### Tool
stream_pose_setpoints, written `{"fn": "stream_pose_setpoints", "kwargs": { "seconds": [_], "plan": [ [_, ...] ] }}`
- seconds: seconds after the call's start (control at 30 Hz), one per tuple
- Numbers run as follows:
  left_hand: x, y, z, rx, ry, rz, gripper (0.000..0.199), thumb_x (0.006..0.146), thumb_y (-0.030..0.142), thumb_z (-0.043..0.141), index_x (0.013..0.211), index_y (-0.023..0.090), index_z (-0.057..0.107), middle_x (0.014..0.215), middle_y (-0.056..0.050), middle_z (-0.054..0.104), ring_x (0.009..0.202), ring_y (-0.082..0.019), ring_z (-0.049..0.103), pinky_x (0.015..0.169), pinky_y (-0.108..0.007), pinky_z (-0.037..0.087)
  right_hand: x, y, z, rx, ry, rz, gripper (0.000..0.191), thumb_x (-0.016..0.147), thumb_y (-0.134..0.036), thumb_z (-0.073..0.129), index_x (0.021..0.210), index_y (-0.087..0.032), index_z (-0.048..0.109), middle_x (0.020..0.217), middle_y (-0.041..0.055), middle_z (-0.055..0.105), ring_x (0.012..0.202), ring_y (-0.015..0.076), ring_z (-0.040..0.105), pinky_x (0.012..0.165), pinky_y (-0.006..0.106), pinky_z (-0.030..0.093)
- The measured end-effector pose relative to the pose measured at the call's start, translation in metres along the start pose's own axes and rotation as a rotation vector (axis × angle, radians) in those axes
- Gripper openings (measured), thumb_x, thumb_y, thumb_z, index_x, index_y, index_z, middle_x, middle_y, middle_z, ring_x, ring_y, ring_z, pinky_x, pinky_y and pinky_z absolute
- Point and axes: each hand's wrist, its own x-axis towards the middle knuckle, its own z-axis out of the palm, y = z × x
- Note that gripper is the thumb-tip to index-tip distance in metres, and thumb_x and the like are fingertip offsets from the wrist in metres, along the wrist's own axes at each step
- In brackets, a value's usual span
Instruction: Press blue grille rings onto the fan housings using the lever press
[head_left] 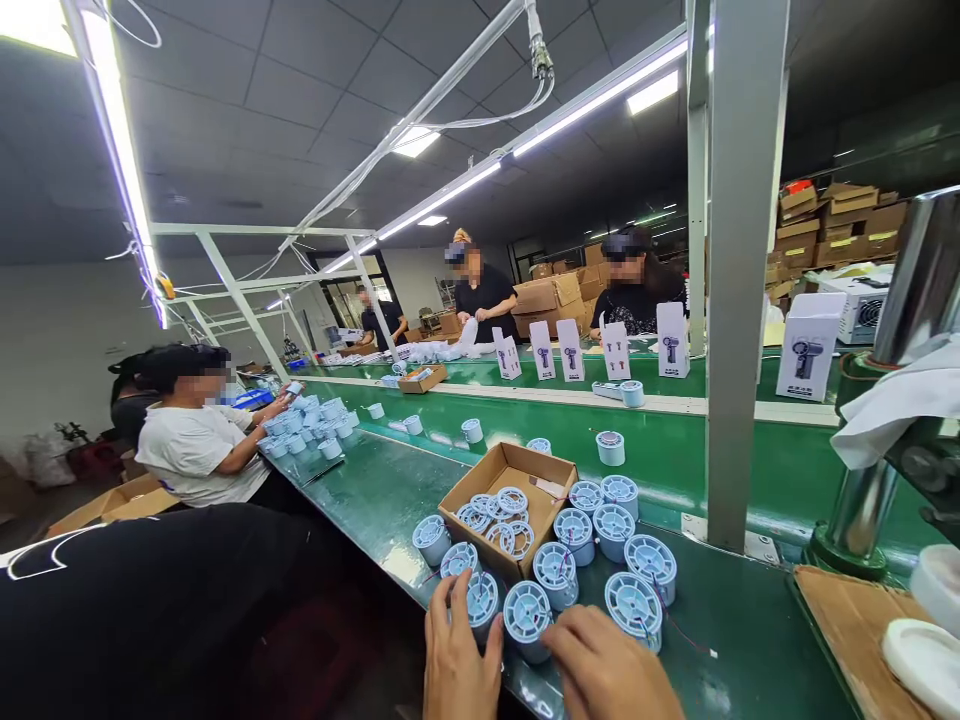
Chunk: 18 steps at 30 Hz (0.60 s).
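While reaching over the counter's (pixel 352 500) near edge, holds left hand (pixel 459 655) with fingers parted from thumb, right hand (pixel 611 668) with fingers curled, beside a pale-blue drum (pixel 527 612); cannot tell about pinching. Shows a round, spoked top. Stands near that edge, crowded by similar drums (pixel 613 525), before a cardboard box (pixel 540 467) of pale-blue rings (pixel 499 508). See a grey post (pixel 742 300) at the far edge, masking some green belt (pixel 660 442).

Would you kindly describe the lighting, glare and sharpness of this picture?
Head view: the tube light at upper left is blown out; head view: pale glare marks the green workbench beside the cardboard tray; head view: left hand and right hand look fairly sharp.
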Motion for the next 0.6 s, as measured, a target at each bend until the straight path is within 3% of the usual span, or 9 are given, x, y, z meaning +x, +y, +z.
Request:
{"fn": "stream_pose_setpoints", "kwargs": {
  "seconds": [0.13, 0.23, 0.33, 0.47, 0.6],
  "plan": [
    [0.000, -0.007, 0.000, -0.100, -0.016, -0.005, 0.037, 0.089, 0.028, 0.052, 0.124, 0.017, 0.056, 0.123, -0.014, 0.058, 0.115, -0.030, 0.062, 0.094, -0.052, 0.055, 0.013, -0.022, 0.046, -0.092, 0.003, -0.090, 0.016, 0.085, -0.017, 0.059, 0.095, -0.026, 0.068, 0.087, -0.0003, 0.068, 0.076, 0.0167, 0.063, 0.065, 0.025, 0.048],
    [-0.002, -0.015, -0.008, -0.172, -0.110, 0.061, 0.040, 0.087, 0.023, 0.052, 0.127, 0.019, 0.055, 0.129, -0.013, 0.059, 0.119, -0.028, 0.061, 0.097, -0.048, 0.054, 0.021, -0.039, 0.074, -0.125, 0.020, -0.088, 0.023, 0.088, -0.025, 0.059, 0.109, -0.021, 0.069, 0.106, 0.0067, 0.070, 0.096, 0.0253, 0.065, 0.086, 0.039, 0.052],
    [-0.004, -0.022, -0.014, -0.238, -0.141, 0.082, 0.040, 0.087, 0.022, 0.054, 0.126, 0.019, 0.056, 0.129, -0.012, 0.061, 0.120, -0.026, 0.061, 0.100, -0.045, 0.053, 0.031, -0.053, 0.089, -0.164, -0.037, -0.015, 0.041, 0.090, -0.031, 0.057, 0.125, -0.010, 0.064, 0.125, 0.0176, 0.062, 0.116, 0.0349, 0.058, 0.103, 0.055, 0.043],
    [-0.006, -0.027, -0.015, -0.337, -0.120, 0.078, 0.042, 0.084, 0.021, 0.054, 0.126, 0.019, 0.058, 0.131, -0.013, 0.061, 0.122, -0.026, 0.059, 0.104, -0.045, 0.050, 0.046, -0.066, 0.074, -0.157, -0.251, 0.134, 0.047, 0.094, -0.025, 0.048, 0.137, -0.006, 0.053, 0.134, 0.0210, 0.054, 0.130, 0.0352, 0.048, 0.114, 0.062, 0.030],
    [-0.004, -0.028, -0.021, -0.308, -0.240, 0.107, 0.043, 0.085, 0.022, 0.055, 0.128, 0.019, 0.058, 0.135, -0.015, 0.058, 0.127, -0.027, 0.056, 0.105, -0.045, 0.049, 0.062, -0.068, 0.038, -0.117, -0.455, 0.114, 0.047, 0.097, -0.025, 0.042, 0.140, -0.007, 0.050, 0.137, 0.0194, 0.053, 0.138, 0.0354, 0.038, 0.118, 0.063, 0.021]
  ]
}}
